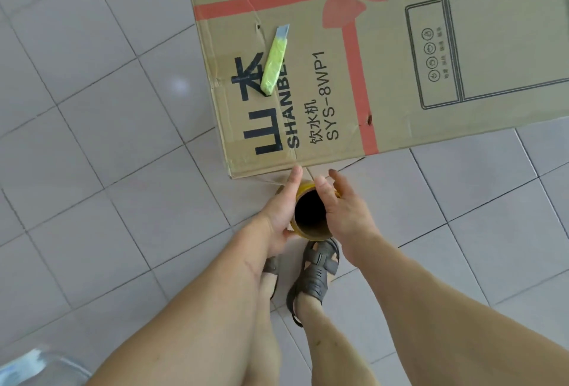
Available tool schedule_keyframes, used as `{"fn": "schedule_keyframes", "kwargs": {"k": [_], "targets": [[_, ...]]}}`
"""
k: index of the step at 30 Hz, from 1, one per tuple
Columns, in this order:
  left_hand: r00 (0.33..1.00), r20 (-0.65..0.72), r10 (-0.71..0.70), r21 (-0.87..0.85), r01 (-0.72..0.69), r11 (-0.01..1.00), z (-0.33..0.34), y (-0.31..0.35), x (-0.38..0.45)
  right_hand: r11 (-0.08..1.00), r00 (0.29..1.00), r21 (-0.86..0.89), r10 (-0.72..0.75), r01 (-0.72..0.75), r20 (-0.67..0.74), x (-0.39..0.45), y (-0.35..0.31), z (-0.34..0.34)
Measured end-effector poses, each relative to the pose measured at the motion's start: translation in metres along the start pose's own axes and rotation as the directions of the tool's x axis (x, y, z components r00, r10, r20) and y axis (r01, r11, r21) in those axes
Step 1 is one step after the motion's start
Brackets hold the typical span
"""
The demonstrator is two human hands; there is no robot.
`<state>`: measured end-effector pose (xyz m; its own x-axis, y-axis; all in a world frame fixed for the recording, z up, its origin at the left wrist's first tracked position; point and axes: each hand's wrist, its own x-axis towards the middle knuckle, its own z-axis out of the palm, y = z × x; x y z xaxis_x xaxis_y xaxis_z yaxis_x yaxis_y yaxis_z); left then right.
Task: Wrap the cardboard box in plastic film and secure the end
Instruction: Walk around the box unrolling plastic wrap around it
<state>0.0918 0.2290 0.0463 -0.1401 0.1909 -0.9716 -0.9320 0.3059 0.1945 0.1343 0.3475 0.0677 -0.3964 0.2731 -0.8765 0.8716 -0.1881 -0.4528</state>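
A large cardboard box (354, 56) with a printed red ribbon and black lettering lies flat on the tiled floor. Just in front of its near edge I hold a roll of plastic film (309, 216) on a brown cardboard core, its hollow end facing me. My left hand (281, 210) grips the roll's left side, index finger stretched toward the box edge. My right hand (341, 204) rests against the roll's right side with fingers spread and fairly straight. A thin strand of clear film runs from the roll to the box's near corner.
A yellow-green utility knife (275, 62) lies on top of the box near its left end. My feet in grey sandals (317, 274) stand directly below the roll. A clear plastic object (37, 367) shows at the bottom left corner. Pale floor tiles (92, 139) surround the box.
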Motion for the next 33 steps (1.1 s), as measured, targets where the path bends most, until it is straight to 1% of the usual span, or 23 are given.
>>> {"fn": "schedule_keyframes", "kwargs": {"k": [2,5,7,10,12,15,17,18,21,23,27,31,33], "targets": [[1.000,-0.024,0.015,0.032,-0.014,0.999,0.003,0.000,0.003,0.994,0.998,0.092,0.063,-0.064,0.015,-0.004,0.004,-0.004],[0.994,-0.095,0.062,0.039,-0.059,0.997,0.011,0.007,0.007,0.983,0.993,0.144,0.114,-0.117,0.033,-0.003,0.008,-0.008],[0.997,-0.046,0.058,0.026,-0.057,0.998,0.015,0.012,0.009,0.982,0.993,0.146,0.118,-0.118,0.008,0.001,0.003,-0.012],[0.999,0.034,0.011,0.045,-0.012,0.999,0.011,0.008,0.016,0.984,0.990,0.127,0.134,-0.128,-0.038,0.007,0.000,-0.016],[0.999,0.036,0.011,0.103,-0.015,0.995,0.012,0.014,0.014,0.977,0.984,0.141,0.169,-0.160,-0.053,0.002,-0.001,-0.015],[0.999,-0.034,0.041,0.190,-0.034,0.981,0.015,0.027,0.013,0.929,0.965,0.270,0.263,-0.252,-0.005,-0.003,0.005,-0.011],[0.999,-0.024,0.046,0.167,-0.042,0.985,0.018,0.030,0.012,0.892,0.963,0.369,0.266,-0.261,0.040,-0.003,0.005,-0.010],[0.999,-0.010,0.045,0.157,-0.043,0.987,0.019,0.031,0.010,0.884,0.965,0.393,0.261,-0.252,0.029,-0.002,0.005,-0.011],[0.999,0.039,0.031,0.138,-0.036,0.990,0.022,0.033,0.007,0.899,0.963,0.372,0.267,-0.233,-0.041,0.003,0.003,-0.013],[0.999,0.041,0.002,0.118,-0.007,0.993,0.025,0.033,0.005,0.906,0.958,0.346,0.281,-0.245,-0.057,0.002,0.004,-0.012],[0.997,0.070,-0.014,0.109,0.006,0.994,0.027,0.031,0.007,0.921,0.957,0.309,0.276,-0.236,-0.091,-0.003,0.002,-0.014],[0.997,0.077,-0.031,0.127,0.021,0.992,0.027,0.025,0.009,0.948,0.973,0.246,0.222,-0.201,-0.060,-0.001,0.000,-0.024],[0.997,0.068,-0.021,0.175,0.008,0.985,0.029,0.024,0.010,0.949,0.977,0.245,0.210,-0.197,-0.030,0.000,0.003,-0.028]]}}
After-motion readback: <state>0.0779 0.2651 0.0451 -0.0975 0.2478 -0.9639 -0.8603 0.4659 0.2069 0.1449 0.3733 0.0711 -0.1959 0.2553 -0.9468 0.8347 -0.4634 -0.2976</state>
